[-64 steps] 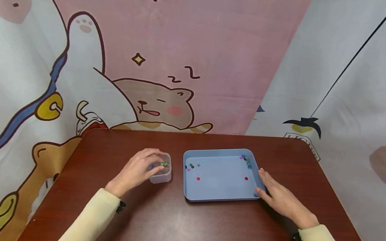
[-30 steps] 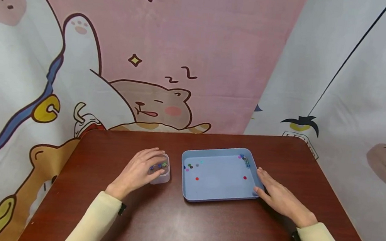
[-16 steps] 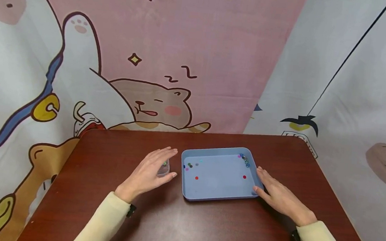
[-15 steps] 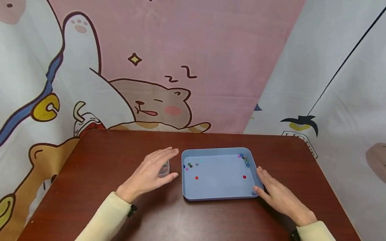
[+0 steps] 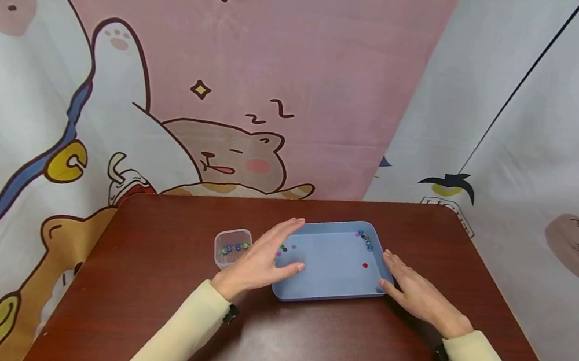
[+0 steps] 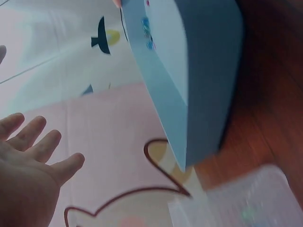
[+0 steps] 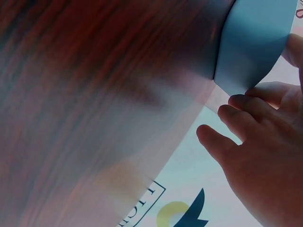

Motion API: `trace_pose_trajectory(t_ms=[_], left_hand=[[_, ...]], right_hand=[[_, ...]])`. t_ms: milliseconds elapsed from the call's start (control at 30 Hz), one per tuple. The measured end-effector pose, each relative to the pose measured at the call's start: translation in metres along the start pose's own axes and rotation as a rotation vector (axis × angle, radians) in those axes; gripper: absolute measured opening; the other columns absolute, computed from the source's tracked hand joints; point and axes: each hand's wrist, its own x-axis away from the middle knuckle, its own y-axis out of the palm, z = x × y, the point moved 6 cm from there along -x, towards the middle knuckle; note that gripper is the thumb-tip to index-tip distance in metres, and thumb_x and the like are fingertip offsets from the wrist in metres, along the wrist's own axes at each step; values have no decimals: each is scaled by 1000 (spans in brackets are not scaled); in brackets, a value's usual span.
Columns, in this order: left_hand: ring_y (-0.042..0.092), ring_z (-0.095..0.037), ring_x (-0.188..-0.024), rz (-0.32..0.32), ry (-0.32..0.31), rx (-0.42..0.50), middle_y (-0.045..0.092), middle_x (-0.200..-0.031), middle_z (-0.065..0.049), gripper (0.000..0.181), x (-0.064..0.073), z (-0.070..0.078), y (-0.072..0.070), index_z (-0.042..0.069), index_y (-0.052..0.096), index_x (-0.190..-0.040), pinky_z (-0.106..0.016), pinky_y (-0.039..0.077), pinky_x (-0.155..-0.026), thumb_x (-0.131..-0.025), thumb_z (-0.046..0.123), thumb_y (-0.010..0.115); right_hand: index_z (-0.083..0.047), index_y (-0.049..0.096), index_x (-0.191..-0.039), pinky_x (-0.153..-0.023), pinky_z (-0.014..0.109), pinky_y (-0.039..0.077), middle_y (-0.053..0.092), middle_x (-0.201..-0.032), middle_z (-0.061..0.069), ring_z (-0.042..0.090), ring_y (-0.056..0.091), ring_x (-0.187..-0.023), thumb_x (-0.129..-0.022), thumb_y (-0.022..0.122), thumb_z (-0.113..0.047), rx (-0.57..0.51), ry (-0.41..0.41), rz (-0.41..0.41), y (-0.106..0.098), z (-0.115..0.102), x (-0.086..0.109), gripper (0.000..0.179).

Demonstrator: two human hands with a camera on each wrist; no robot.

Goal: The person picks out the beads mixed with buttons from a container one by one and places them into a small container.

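Observation:
My left hand [image 5: 260,262] hovers over the left edge of the blue tray [image 5: 328,289], fingers and thumb spread apart with nothing between them; the left wrist view shows the same loose fingers [image 6: 66,168]. It covers part of the small coloured discs [image 5: 284,250] at the tray's left end. Just left of this hand stands a clear plastic box [image 5: 234,234] with several blue and green glass marbles [image 5: 238,247]. My right hand [image 5: 417,291] rests against the tray's right wall, fingers fairly straight. In the right wrist view its fingertips [image 7: 239,100] reach the tray's corner.
More marbles [image 5: 369,243] line the far right corner inside the tray, with a lone red disc [image 5: 365,265] nearer the front. All of it stands on a dark reddish wooden table [image 5: 326,347]. A cartoon-printed curtain [image 5: 329,91] hangs directly behind the table.
My left hand has moved from over the clear box rightward to the tray's left edge, uncovering the box and its marbles. My right hand has stayed at the tray's right side.

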Motion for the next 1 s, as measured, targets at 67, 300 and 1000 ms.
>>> trace_pose_trajectory(t_ms=[67, 300, 1000], left_hand=[[31, -11, -151, -10, 0, 38, 31, -167, 5, 82, -7, 3, 6, 25, 31, -163, -47, 40, -115, -95, 41, 74], [38, -11, -147, -49, 6, 99, 38, -162, 8, 76, -34, 11, 25, 25, 36, -161, -47, 40, -115, -96, 37, 74], [38, -12, -148, -333, -19, -14, 43, -160, 3, 64, -107, 7, 98, 20, 47, -155, -37, 36, -118, -100, 46, 66]], right_hand=[[0, 28, -162, -116, 66, 28, 25, -167, 23, 47, 26, -151, -103, 62, -46, -1, -3, -2, 2, 0, -1, 82], [1, 30, -161, -114, 66, 30, 27, -166, 24, 48, 28, -150, -103, 62, -46, 3, -28, 18, 1, -2, -1, 82], [-1, 28, -162, -115, 65, 31, 24, -168, 22, 46, 28, -151, -103, 62, -47, -1, -4, -1, 2, 3, 1, 82]])
